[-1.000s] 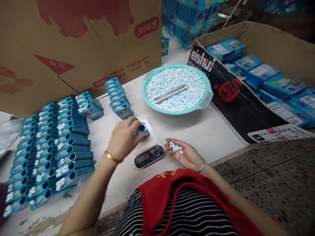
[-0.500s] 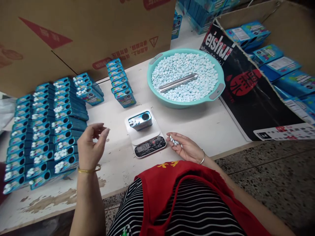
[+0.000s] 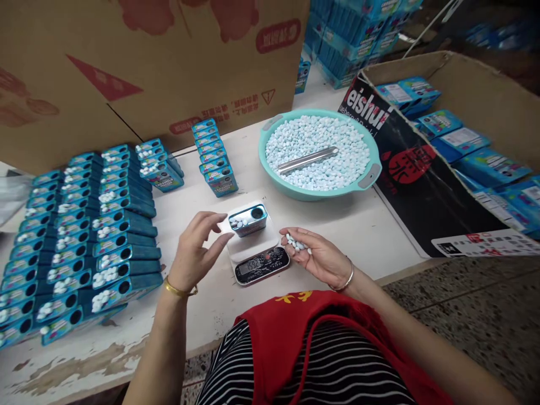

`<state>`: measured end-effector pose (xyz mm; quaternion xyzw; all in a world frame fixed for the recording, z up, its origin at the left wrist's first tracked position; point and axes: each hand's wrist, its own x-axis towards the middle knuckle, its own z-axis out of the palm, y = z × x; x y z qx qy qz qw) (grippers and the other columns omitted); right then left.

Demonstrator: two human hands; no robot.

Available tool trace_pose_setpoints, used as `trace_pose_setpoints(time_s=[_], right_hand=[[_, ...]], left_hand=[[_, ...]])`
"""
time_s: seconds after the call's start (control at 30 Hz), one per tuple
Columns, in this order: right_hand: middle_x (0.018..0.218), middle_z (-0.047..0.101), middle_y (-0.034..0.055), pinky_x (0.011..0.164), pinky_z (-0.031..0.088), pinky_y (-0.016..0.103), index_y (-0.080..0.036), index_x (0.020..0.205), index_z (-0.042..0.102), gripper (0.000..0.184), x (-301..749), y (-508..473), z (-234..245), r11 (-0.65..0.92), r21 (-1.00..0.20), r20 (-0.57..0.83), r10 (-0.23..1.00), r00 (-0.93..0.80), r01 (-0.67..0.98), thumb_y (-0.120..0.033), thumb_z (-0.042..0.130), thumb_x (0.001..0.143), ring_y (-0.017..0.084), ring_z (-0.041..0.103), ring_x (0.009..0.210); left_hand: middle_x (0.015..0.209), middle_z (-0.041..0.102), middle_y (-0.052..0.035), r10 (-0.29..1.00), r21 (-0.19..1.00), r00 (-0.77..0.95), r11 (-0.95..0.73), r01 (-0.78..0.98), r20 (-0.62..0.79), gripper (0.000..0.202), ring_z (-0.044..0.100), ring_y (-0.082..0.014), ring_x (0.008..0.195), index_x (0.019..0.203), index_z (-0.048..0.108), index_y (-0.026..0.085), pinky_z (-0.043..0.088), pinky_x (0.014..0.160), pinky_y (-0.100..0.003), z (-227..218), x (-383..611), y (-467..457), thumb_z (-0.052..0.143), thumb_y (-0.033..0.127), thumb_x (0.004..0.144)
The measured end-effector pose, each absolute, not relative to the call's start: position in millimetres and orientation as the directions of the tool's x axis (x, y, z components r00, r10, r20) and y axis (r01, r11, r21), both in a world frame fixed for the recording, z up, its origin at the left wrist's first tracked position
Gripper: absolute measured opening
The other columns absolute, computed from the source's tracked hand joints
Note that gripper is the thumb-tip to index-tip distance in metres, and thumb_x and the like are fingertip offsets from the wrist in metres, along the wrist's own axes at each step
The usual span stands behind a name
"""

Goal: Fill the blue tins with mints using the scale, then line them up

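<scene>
A blue box [image 3: 252,226] with a round hole in its top stands upright on a small kitchen scale [image 3: 258,247]. A few white candies lie on the box's top beside the hole, and the scale's display [image 3: 252,268] is lit with digits. My left hand [image 3: 194,253] is just left of the box, thumb and fingers apart and nothing between them; whether a fingertip touches the box I cannot tell. Right of the scale, my right hand [image 3: 323,257] is palm up, its fingers curled around several pale candies [image 3: 296,243].
Behind the scale sits a turquoise bowl [image 3: 291,190] of pale candies with a metal scoop [image 3: 307,160] lying on them. Rows of blue boxes [image 3: 135,250] fill the left, with a short row [image 3: 221,183] farther back. Cardboard boxes stand behind [image 3: 236,73] and at right [image 3: 379,185].
My left hand has moved right, up to the box on the scale. My right hand stays beside the scale with its candies. The camera view has shifted slightly.
</scene>
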<state>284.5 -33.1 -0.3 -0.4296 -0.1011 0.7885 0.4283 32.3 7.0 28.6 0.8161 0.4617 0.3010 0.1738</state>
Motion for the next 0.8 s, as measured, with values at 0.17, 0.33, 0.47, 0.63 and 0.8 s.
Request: trace_pose_setpoints(time_s=[0.17, 0.33, 0.47, 0.63, 0.8], right_hand=[[0.076, 0.061, 0.0052, 0.045, 0.037, 0.013, -0.010, 0.091, 0.066, 0.012, 264, -28, -3, -0.676, -0.448, -0.590, 0.715, -0.374, -0.585, -0.018, 0.063, 0.081, 0.006, 0.054, 0.059], [0.072, 0.060, 0.0060, 0.043, 0.036, 0.013, -0.008, 0.088, 0.064, 0.014, 243, -20, -7, -0.740, -0.326, -0.592, 0.645, -0.483, -0.588, -0.019, 0.055, 0.087, 0.006, 0.053, 0.055], [0.067, 0.060, 0.0066, 0.042, 0.038, 0.016, -0.008, 0.085, 0.063, 0.025, 227, -10, -10, -0.776, -0.229, -0.589, 0.591, -0.551, -0.588, -0.022, 0.043, 0.092, 0.009, 0.054, 0.054], [0.063, 0.059, 0.0063, 0.042, 0.038, 0.017, -0.008, 0.082, 0.061, 0.029, 214, -2, -10, -0.793, -0.199, -0.574, 0.570, -0.588, -0.575, -0.019, 0.036, 0.093, 0.010, 0.054, 0.053], [0.064, 0.057, 0.0064, 0.043, 0.039, 0.015, -0.006, 0.083, 0.060, 0.029, 210, -2, -10, -0.807, -0.142, -0.536, 0.549, -0.641, -0.573, -0.018, 0.036, 0.093, 0.008, 0.053, 0.051]], left_hand=[[0.105, 0.055, -0.0080, 0.748, 0.448, 0.642, -0.638, 0.626, 0.167, 0.028, 0.056, -0.0156, 0.086, 0.115, 0.055, 0.021, 0.050, 0.074, -0.030, 39, 40, 29, 0.052, 0.034, 0.090], [0.097, 0.055, -0.0057, 0.692, 0.378, 0.721, -0.662, 0.648, -0.024, 0.019, 0.054, -0.0127, 0.071, 0.101, 0.056, 0.019, 0.046, 0.064, -0.025, 49, 45, 45, 0.047, 0.032, 0.092], [0.093, 0.054, -0.0040, 0.651, 0.389, 0.755, -0.677, 0.624, -0.079, 0.015, 0.052, -0.0120, 0.068, 0.094, 0.055, 0.019, 0.043, 0.061, -0.024, 55, 47, 53, 0.049, 0.032, 0.090], [0.088, 0.054, -0.0029, 0.606, 0.481, 0.792, -0.674, 0.561, -0.073, 0.014, 0.051, -0.0117, 0.069, 0.091, 0.055, 0.019, 0.041, 0.061, -0.023, 56, 43, 62, 0.051, 0.032, 0.089], [0.087, 0.054, -0.0039, 0.569, 0.522, 0.819, -0.678, 0.517, -0.073, 0.013, 0.052, -0.0120, 0.074, 0.092, 0.057, 0.017, 0.042, 0.067, -0.023, 60, 42, 65, 0.046, 0.025, 0.092]])
